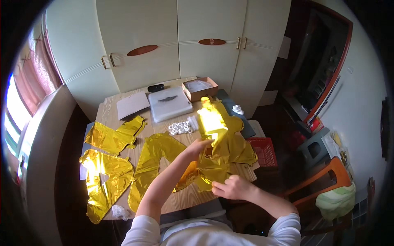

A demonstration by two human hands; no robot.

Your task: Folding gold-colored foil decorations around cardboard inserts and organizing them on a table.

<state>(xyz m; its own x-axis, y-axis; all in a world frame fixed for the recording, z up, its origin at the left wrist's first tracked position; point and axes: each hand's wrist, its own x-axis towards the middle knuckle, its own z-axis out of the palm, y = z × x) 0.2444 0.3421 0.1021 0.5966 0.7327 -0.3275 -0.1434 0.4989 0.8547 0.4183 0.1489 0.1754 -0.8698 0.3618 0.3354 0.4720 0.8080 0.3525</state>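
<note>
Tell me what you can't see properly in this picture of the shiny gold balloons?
All in the head view:
- The shape of the gold foil balloon in the hands: crumpled, and glare whitens its top.
- The left hand fingertips: tucked into the foil.
- The small white pieces on the table: too small to tell.
- The open cardboard box: contents unclear.
- The picture's edges: dark and bent by the fisheye lens.

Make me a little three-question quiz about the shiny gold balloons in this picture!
1. True or false: both hands, the left hand and the right hand, hold the crumpled gold foil balloon.
2. Which lies nearest the white plastic rings? A) the red basket B) the white foam block C) the orange chair
3. Fill in: the flat foil balloons lie on a ___ table.

Key: 1 true; 2 B; 3 wooden.
</note>
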